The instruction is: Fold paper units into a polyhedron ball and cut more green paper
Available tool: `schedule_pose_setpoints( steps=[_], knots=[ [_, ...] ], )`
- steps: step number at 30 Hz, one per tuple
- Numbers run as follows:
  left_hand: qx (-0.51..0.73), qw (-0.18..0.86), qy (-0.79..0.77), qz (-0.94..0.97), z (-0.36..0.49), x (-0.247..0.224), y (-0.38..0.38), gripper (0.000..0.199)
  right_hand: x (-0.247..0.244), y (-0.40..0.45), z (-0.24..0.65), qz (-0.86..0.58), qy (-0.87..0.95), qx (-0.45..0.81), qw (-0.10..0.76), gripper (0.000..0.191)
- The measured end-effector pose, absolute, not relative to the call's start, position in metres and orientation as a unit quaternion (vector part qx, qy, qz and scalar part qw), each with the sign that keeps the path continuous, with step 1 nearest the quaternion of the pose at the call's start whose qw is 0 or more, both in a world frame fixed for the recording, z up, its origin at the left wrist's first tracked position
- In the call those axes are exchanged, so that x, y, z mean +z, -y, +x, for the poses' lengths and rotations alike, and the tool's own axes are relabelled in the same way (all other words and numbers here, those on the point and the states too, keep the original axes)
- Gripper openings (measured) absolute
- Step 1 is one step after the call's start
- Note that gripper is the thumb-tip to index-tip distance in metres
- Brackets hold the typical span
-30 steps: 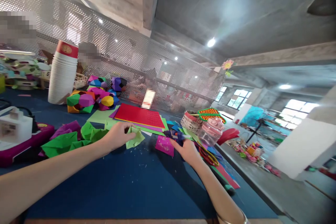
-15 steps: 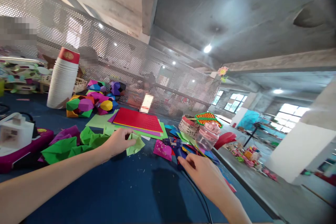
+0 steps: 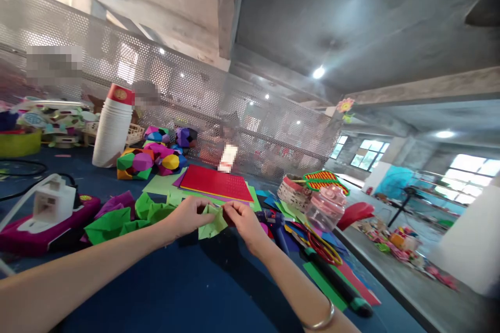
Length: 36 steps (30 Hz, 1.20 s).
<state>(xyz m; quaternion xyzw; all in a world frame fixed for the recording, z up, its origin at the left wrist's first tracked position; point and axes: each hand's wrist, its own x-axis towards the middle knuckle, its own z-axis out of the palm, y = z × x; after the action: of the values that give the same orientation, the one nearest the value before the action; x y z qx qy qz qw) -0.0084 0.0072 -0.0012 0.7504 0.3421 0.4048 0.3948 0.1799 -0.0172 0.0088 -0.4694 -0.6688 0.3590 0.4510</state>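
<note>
A light green folded paper piece (image 3: 212, 225) is held up just above the blue table, between my two hands. My left hand (image 3: 192, 217) pinches its left side with thumb and fingers. At its upper right edge, my right hand (image 3: 245, 222) has its fingertips closed on the paper. Behind the right hand lies a dark blue glue gun (image 3: 276, 219), partly covered by the hand. Green folded paper (image 3: 110, 225) and purple folded paper (image 3: 116, 205) rest left of my left hand. A stack of red sheets (image 3: 214, 185) lies beyond both hands.
A tall stack of paper cups (image 3: 113, 130) stands at the back left beside colourful paper balls (image 3: 135, 163). A power strip (image 3: 47, 226) with a white plug sits at left. Right are a pink-lidded jar (image 3: 326, 207), a basket (image 3: 291, 192) and a black-handled tool (image 3: 338, 283).
My right hand has left the glue gun and moved left to the light green paper, which both hands now hold. The camera view has shifted slightly left.
</note>
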Motion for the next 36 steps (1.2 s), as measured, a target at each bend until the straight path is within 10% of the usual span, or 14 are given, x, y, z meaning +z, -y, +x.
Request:
schedule_pose_setpoints(
  steps=[11, 21, 36],
  knots=[
    [0.354, 0.422, -0.326, 0.768, -0.006, 0.001, -0.003, 0.026, 0.013, 0.036, 0.193, -0.436, 0.638, 0.484, 0.411, 0.052],
    [0.346, 0.397, -0.354, 0.773, -0.003, -0.008, -0.005, 0.021, 0.009, 0.043, 0.187, -0.482, 0.760, 0.219, 0.376, 0.008],
    [0.365, 0.293, -0.374, 0.801, -0.003, 0.001, 0.000, 0.016, 0.002, 0.050, 0.181, -0.472, 0.767, 0.130, 0.414, 0.018]
  ],
)
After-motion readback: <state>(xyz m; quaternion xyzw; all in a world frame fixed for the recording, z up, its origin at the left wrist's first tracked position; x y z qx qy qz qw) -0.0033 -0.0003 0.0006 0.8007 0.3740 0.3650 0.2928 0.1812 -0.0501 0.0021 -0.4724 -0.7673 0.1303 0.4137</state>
